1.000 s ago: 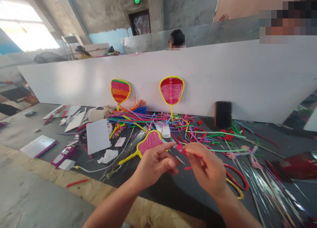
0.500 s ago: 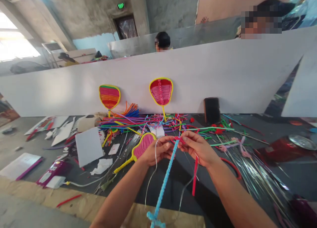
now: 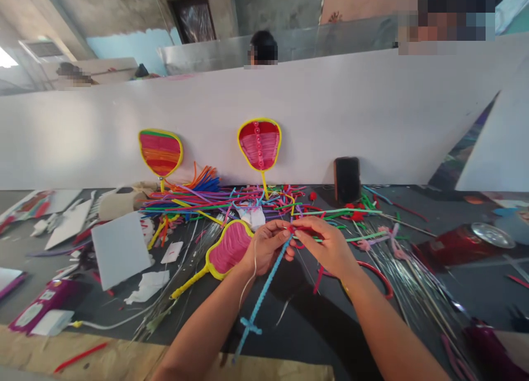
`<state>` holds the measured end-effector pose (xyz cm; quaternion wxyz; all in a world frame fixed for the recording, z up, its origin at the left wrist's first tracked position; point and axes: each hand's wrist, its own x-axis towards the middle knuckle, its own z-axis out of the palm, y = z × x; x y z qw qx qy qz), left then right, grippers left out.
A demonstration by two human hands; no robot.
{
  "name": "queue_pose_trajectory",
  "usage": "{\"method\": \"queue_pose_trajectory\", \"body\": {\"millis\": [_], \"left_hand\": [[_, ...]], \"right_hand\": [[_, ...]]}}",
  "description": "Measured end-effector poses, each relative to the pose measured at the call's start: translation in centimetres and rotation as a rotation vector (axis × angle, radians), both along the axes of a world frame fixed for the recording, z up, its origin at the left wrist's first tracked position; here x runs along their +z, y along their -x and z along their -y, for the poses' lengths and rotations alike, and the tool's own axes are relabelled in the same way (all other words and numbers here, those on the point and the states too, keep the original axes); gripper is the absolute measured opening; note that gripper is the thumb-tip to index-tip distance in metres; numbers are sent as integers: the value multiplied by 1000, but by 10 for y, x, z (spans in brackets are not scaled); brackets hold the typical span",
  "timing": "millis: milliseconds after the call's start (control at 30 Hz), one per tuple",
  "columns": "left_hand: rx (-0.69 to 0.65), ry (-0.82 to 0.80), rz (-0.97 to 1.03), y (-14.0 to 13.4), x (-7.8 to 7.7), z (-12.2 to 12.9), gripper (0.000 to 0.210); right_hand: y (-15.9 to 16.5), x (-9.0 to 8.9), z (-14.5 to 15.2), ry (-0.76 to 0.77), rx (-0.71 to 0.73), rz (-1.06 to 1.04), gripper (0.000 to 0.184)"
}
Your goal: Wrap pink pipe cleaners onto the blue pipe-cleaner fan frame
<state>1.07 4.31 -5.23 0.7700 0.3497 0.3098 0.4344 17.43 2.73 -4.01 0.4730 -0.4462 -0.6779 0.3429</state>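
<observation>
Between my hands is a light-blue stem wrapped in pipe cleaner point(image 3: 266, 288), slanting down toward me, with a short crosspiece near its lower end. My left hand point(image 3: 268, 247) pinches its top end between thumb and fingers. My right hand point(image 3: 326, 244) closes its thumb and fingertips on a red pipe cleaner point(image 3: 318, 280) at that same tip; a loose red end hangs below the hand. A thin pale wire point(image 3: 247, 293) droops by my left wrist. Just left of my hands lies a pink fan with a yellow rim point(image 3: 229, 247). The exact wrapping at the tip is hidden by fingers.
Pipe cleaners point(image 3: 198, 202) heap behind my hands. Two fans, one striped point(image 3: 160, 154) and one pink-red point(image 3: 260, 144), stand against a white board point(image 3: 198, 111) with a phone point(image 3: 347, 180). A red can point(image 3: 467, 246) and thin wires point(image 3: 397, 271) are at right, a purple box point(image 3: 45, 304) at left.
My hands have drawn closer together at the stem's tip. The stem's lower end has swung up and left, showing more of it. The hanging red end looks shorter, and the view has shifted.
</observation>
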Motion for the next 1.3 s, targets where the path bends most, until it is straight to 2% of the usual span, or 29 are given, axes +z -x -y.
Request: {"method": "queue_pose_trajectory", "body": {"millis": [133, 467, 567, 700, 767, 867, 1100, 1200, 1300], "left_hand": [[5, 35, 0, -2, -1, 0, 38], [123, 33, 55, -9, -3, 10, 37], [54, 69, 28, -6, -4, 7, 39], [-187, 97, -69, 3, -7, 1, 42], [-250, 56, -82, 5, -9, -1, 42], [-244, 6, -47, 4, -9, 0, 42], [-152, 53, 18, -6, -8, 10, 39], [-148, 76, 13, -6, -9, 10, 40], [-173, 75, -6, -4, -9, 8, 39]], "right_hand": [[1, 1, 1, -162, -33, 105, 11], [10, -2, 5, -292, -104, 178, 16], [8, -1, 4, -234, -116, 191, 15], [2, 0, 2, -133, -202, 197, 9], [0, 0, 1, -144, -211, 217, 8], [0, 0, 1, -227, -193, 254, 11], [7, 1, 3, -422, -180, 294, 18], [5, 1, 3, -377, -163, 297, 19], [-1, 2, 2, -156, -143, 221, 16]]}}
